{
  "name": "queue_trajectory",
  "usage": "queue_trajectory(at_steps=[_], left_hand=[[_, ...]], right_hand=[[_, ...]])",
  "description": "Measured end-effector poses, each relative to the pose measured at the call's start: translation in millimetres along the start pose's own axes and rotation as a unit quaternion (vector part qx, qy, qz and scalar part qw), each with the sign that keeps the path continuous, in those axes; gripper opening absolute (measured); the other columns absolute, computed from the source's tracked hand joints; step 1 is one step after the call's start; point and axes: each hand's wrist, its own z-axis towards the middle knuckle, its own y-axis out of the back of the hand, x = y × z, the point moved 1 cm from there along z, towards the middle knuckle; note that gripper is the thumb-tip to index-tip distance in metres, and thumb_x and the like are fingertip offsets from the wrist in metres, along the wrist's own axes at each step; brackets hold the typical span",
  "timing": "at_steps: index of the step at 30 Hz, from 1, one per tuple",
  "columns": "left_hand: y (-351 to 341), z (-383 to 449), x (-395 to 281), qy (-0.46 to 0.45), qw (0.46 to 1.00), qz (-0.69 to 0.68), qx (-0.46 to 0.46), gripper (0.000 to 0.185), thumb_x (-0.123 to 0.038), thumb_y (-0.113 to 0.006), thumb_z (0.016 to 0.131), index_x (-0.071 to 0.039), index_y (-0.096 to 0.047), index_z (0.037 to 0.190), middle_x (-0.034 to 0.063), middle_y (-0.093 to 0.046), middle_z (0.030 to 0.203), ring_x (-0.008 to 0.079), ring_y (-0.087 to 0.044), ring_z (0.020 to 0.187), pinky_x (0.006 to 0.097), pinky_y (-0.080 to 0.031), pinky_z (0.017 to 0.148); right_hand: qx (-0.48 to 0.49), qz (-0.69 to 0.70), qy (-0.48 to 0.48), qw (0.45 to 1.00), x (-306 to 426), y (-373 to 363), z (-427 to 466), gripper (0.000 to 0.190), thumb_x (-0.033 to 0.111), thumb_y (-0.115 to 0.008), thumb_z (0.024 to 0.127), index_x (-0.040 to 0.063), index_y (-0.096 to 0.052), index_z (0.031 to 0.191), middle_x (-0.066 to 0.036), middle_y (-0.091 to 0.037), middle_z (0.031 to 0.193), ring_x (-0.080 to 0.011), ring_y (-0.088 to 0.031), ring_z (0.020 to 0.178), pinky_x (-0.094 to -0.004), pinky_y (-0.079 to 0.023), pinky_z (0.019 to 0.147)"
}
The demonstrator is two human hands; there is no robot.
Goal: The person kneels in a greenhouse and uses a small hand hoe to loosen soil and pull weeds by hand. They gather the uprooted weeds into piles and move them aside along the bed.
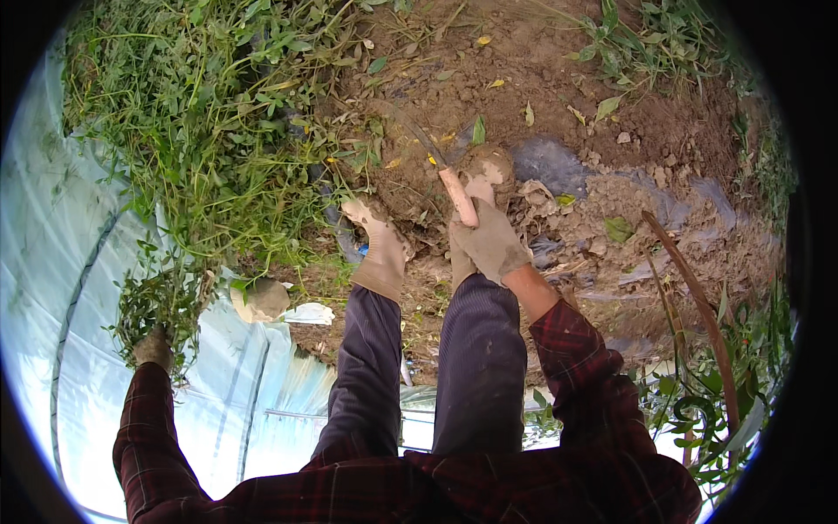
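Observation:
My left hand [154,348], in a soiled glove, is out at the far left, closed around a bunch of green leafy weeds [160,298]. In front of my right leg, my gloved right hand [491,239] grips the light wooden handle [458,196] of a sickle. The sickle's dark curved blade [419,134] points up and left over the soil, its tip hard to make out against the ground. Part of the handle is hidden in my fist. My muddy boots [382,252] stand on the soil on either side of trampled dry plant matter.
Dense green weeds [216,118] cover the upper left, beside a dark hose or pipe [334,223]. Torn black plastic film [550,164] lies in the bare soil [524,65]. Translucent sheeting [98,216] rises at left. Brown stalks [700,301] and leafy plants stand at right.

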Motion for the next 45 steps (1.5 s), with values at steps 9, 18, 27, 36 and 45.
queue_trajectory(at_steps=[9,18,27,36,45], left_hand=[[85,42,-186,-0.289,0.891,0.114,-0.332,0.038,-0.007,-0.048,0.087,-0.020,-0.055,0.123,0.0085,-0.055,0.111,0.0268,-0.061,0.086,0.0416,-0.047,0.076],[193,64,-360,-0.505,0.767,0.144,-0.368,0.040,-0.008,-0.048,0.088,-0.016,-0.053,0.127,0.0089,-0.045,0.140,0.0192,-0.065,0.075,0.0365,-0.048,0.071],[230,92,-401,-0.430,0.819,0.085,-0.371,0.046,-0.006,-0.048,0.090,-0.022,-0.051,0.133,-0.0027,-0.041,0.142,0.0214,-0.066,0.075,0.0379,-0.048,0.069],[232,115,-399,-0.348,0.852,0.034,-0.389,0.035,-0.008,-0.057,0.084,-0.020,-0.061,0.116,0.0000,-0.059,0.107,0.0233,-0.066,0.076,0.0407,-0.044,0.065],[225,117,-369,-0.372,0.834,0.012,-0.407,0.020,-0.006,-0.058,0.080,-0.014,-0.066,0.096,0.0045,-0.067,0.081,0.0257,-0.066,0.075,0.0417,-0.046,0.066]], right_hand=[[-0.066,-0.129,0.013,0.989,29,-2,62,0.038,0.031,-0.059,0.083,-0.003,-0.057,0.101,-0.025,-0.064,0.085,-0.0410,-0.063,0.085,-0.0461,-0.049,0.074],[-0.003,-0.112,-0.067,0.991,16,-10,63,0.039,0.030,-0.061,0.083,-0.004,-0.057,0.100,-0.023,-0.065,0.083,-0.0353,-0.066,0.079,-0.0423,-0.051,0.073],[-0.019,0.004,0.026,0.999,62,-6,45,0.024,0.021,-0.062,0.089,0.000,-0.051,0.093,-0.002,-0.052,0.061,-0.0097,-0.048,0.045,-0.0287,-0.037,0.038],[-0.086,0.218,-0.062,0.970,28,-6,39,0.020,0.018,-0.059,0.086,-0.001,-0.052,0.089,-0.006,-0.054,0.058,-0.0163,-0.052,0.039,-0.0314,-0.038,0.035],[-0.089,0.263,-0.068,0.958,28,-37,81,0.015,0.018,-0.057,0.090,0.005,-0.048,0.088,-0.004,-0.050,0.055,-0.0154,-0.046,0.037,-0.0306,-0.036,0.032]])
